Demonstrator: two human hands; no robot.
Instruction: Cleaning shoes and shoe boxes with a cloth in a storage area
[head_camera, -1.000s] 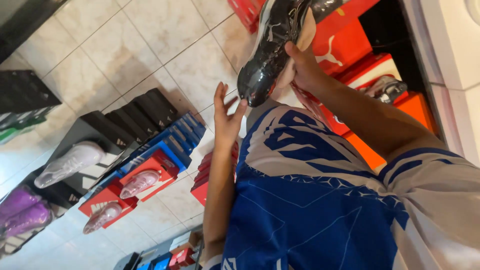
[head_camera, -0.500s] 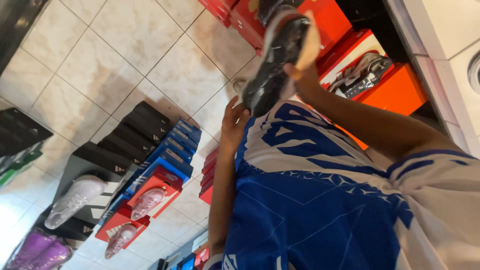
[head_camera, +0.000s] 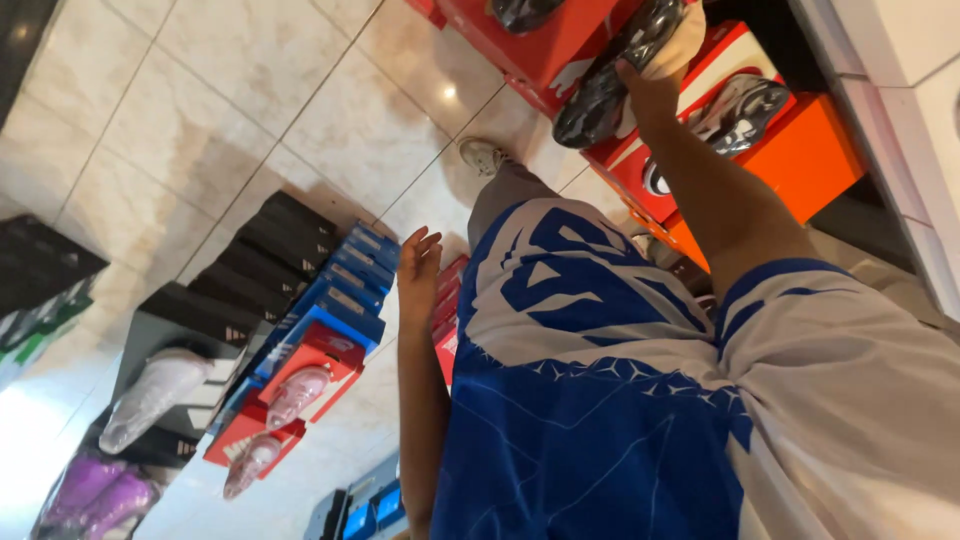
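My right hand (head_camera: 650, 88) reaches out at the top of the view and grips a black shoe (head_camera: 608, 72) stuffed with pale paper, holding it over a red shoe box (head_camera: 545, 45). Beside it a grey and black shoe (head_camera: 738, 108) lies in an open red and orange box (head_camera: 800, 160). My left hand (head_camera: 418, 262) hangs free by my side with the fingers apart, holding nothing, above a stack of red boxes (head_camera: 447, 318). My blue and white shirt (head_camera: 620, 400) fills the lower right.
Stacks of black boxes (head_camera: 270, 250) and blue boxes (head_camera: 345, 290) stand on the pale tiled floor (head_camera: 270, 90). Open red boxes show pink shoes (head_camera: 295, 395). A white shoe (head_camera: 155, 395) and purple shoes (head_camera: 95, 490) sit at the lower left. My own shoe (head_camera: 482, 155) is on the tiles.
My right hand has carried the black shoe up and away from my chest toward the red boxes. My left hand has dropped from near the shoe down to my side.
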